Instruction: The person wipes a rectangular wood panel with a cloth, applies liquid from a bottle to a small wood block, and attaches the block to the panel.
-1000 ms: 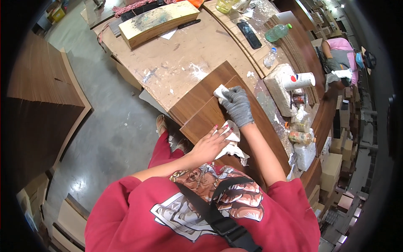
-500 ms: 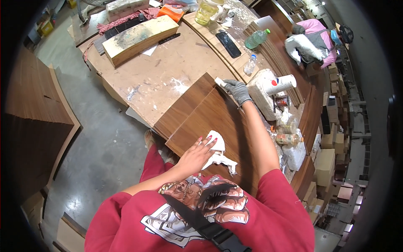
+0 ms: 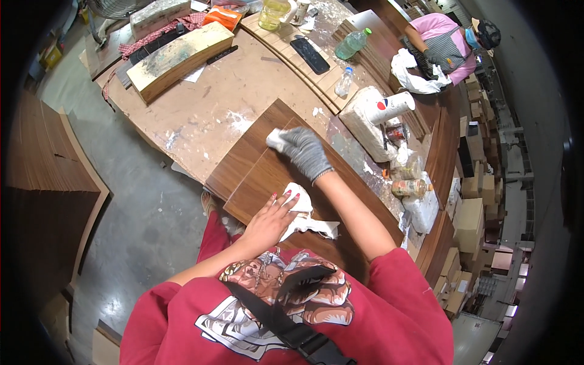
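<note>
Paint-flecked and brown, the desk (image 3: pixel 201 109) crosses the head view, with a curved wooden block (image 3: pixel 182 59), a smartphone (image 3: pixel 309 56) and a green-capped bottle (image 3: pixel 353 44) toward its far side. On its near part lies a dark wood-grain panel (image 3: pixel 263 177). Of the hands, the bare left hand (image 3: pixel 267 222) spreads flat over a rumpled white cloth (image 3: pixel 311 225) on the panel — the gloved right hand (image 3: pixel 304 153) grips a small white wad (image 3: pixel 275 140) against it.

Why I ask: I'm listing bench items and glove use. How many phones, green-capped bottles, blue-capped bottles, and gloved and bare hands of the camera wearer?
Phone: 1
Green-capped bottle: 1
Blue-capped bottle: 1
Gloved right hand: 1
Bare left hand: 1
Total: 5
</note>
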`<state>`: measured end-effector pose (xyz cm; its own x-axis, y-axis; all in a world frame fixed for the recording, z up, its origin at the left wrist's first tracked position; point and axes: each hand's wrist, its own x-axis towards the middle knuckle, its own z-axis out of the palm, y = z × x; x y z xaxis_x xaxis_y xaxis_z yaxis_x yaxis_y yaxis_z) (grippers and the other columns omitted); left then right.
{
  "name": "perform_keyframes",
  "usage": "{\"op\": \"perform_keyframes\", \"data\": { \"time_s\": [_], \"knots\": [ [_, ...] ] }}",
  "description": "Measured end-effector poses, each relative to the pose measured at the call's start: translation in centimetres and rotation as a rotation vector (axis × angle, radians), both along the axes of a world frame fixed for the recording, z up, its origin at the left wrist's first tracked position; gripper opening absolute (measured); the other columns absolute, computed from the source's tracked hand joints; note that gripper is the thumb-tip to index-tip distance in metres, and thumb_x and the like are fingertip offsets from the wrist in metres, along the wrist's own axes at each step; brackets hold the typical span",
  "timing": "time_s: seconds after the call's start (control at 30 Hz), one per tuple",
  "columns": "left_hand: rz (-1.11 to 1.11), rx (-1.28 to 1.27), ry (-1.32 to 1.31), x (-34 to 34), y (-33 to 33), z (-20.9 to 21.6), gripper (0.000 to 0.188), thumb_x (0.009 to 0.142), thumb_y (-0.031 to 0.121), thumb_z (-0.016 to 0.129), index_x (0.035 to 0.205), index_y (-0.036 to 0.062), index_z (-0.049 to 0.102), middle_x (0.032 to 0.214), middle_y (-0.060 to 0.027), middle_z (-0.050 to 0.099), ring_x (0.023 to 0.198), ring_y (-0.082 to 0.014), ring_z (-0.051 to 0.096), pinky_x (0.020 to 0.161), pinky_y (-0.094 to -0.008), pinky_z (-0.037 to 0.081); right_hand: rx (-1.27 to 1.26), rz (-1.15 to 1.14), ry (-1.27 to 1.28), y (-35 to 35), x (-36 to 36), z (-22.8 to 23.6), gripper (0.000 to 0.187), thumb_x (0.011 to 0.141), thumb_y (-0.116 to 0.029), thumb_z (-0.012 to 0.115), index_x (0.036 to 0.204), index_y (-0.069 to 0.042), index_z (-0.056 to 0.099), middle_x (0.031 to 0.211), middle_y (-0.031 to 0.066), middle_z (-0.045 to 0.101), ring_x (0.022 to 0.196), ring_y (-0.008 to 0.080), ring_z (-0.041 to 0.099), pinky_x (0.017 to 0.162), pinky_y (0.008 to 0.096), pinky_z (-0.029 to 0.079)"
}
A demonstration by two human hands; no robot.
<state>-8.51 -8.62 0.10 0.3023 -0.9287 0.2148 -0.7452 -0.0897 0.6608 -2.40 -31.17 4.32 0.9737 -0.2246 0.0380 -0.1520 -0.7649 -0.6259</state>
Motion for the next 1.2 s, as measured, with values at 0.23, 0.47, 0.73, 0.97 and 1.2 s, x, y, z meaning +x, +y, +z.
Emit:
{"op": "perform_keyframes", "data": {
  "time_s": [0.23,0.47,0.73,0.97,1.2],
  "knots": [
    [0.009,-0.007,-0.024,0.0,0.1,0.4,0.031,0.091,0.016,0.061,0.121,0.0079,0.065,0.145,-0.0126,0.05,0.139,-0.0307,0.043,0.119,-0.0463,0.032,-0.215,0.041,-0.062,3.2,-1.4,0.0,0.023,0.077,-0.02,0.078,0.095,-0.006,0.076,0.098,0.0165,0.067,0.097,0.0346,0.061,0.087,0.0423,0.049],
    [0.06,-0.014,0.317,-0.5,0.6,-0.2,0.045,0.101,0.024,0.052,0.143,0.0092,0.049,0.151,-0.0179,0.045,0.14,-0.0339,0.043,0.117,-0.0438,0.032,-0.087,0.224,0.069,12.5,-6.1,0.0,0.039,0.081,-0.025,0.077,0.113,-0.004,0.071,0.115,0.0182,0.065,0.105,0.0379,0.059,0.094,0.0466,0.047],
    [0.012,-0.075,-0.104,-0.7,-1.0,-2.9,0.037,0.092,0.031,0.055,0.123,0.0117,0.063,0.154,-0.0122,0.044,0.145,-0.0323,0.038,0.117,-0.0532,0.029,0.032,0.382,0.07,15.8,-7.2,-1.1,0.034,0.077,-0.024,0.078,0.107,-0.008,0.074,0.112,0.0151,0.065,0.103,0.0357,0.059,0.093,0.0465,0.048],
    [0.067,-0.052,0.373,-0.5,0.7,0.3,0.055,0.101,0.026,0.049,0.153,0.0127,0.04,0.158,-0.0177,0.037,0.146,-0.0346,0.035,0.121,-0.0439,0.024,0.12,0.126,-0.026,12.5,-5.9,0.9,0.036,0.075,-0.021,0.08,0.106,-0.004,0.075,0.113,0.0179,0.065,0.108,0.0365,0.059,0.097,0.0453,0.047],
    [-0.015,-0.124,0.09,-0.7,0.8,-2.5,0.047,0.1,0.025,0.05,0.145,0.0108,0.049,0.157,-0.0136,0.039,0.147,-0.0321,0.033,0.122,-0.0453,0.025,0.003,0.254,0.051,14.5,-6.6,0.5,0.039,0.076,-0.021,0.08,0.112,-0.005,0.074,0.115,0.017,0.065,0.109,0.0356,0.057,0.097,0.0441,0.046]
  ]
}}
